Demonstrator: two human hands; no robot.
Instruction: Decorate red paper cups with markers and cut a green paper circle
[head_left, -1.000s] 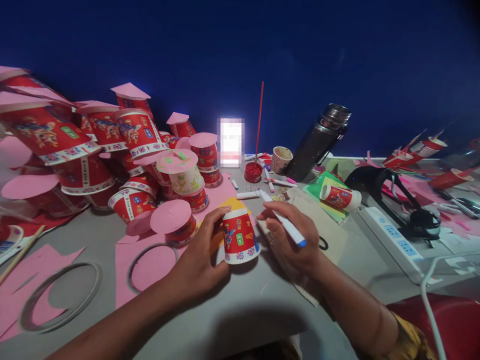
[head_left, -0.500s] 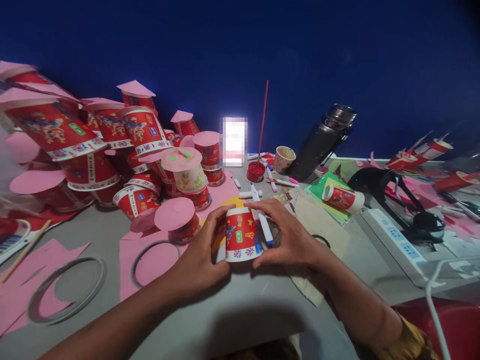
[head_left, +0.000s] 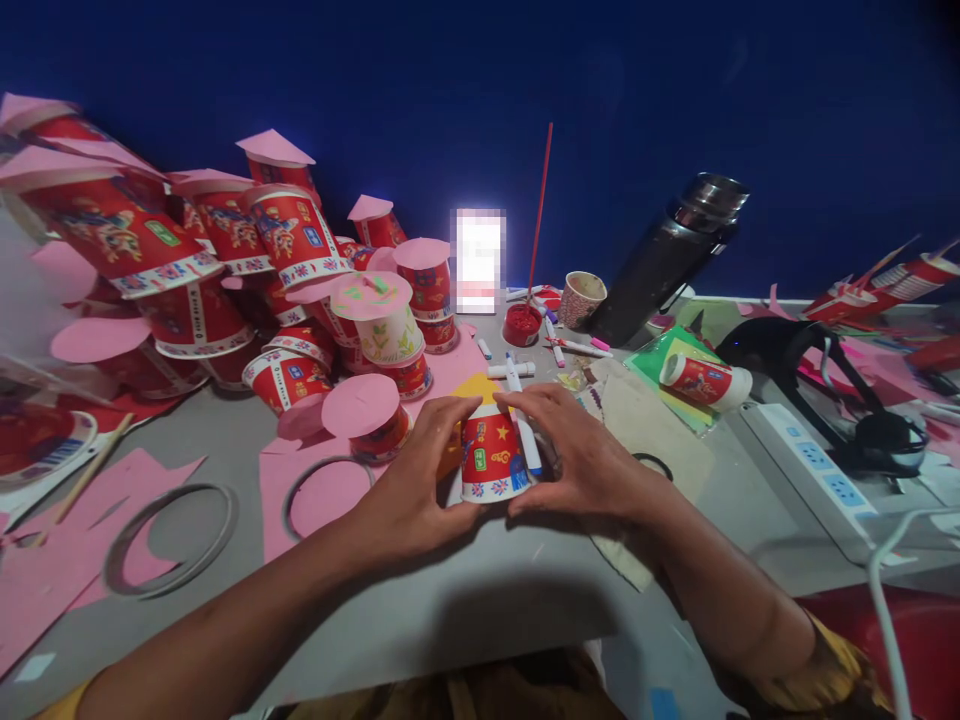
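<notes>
Your right hand (head_left: pixel 581 462), gripping the marker (head_left: pixel 528 440), has closed in opposite your left hand (head_left: pixel 412 485), both gripping the cup (head_left: pixel 493 452) between, wide rim toward you.

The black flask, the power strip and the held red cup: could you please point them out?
Black flask (head_left: pixel 651 272), head view, body.
Power strip (head_left: pixel 816 472), head view, top face.
Held red cup (head_left: pixel 491 453), head view, side.

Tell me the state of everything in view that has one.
Left hand: gripping the cup
Right hand: holding the marker
Cup: between both hands
Marker: whether capped, unclear
Other cup: lying on its side
Screen: lit
Red stick: standing in red pot
Flask: closed
Power strip: visible sockets empty
</notes>
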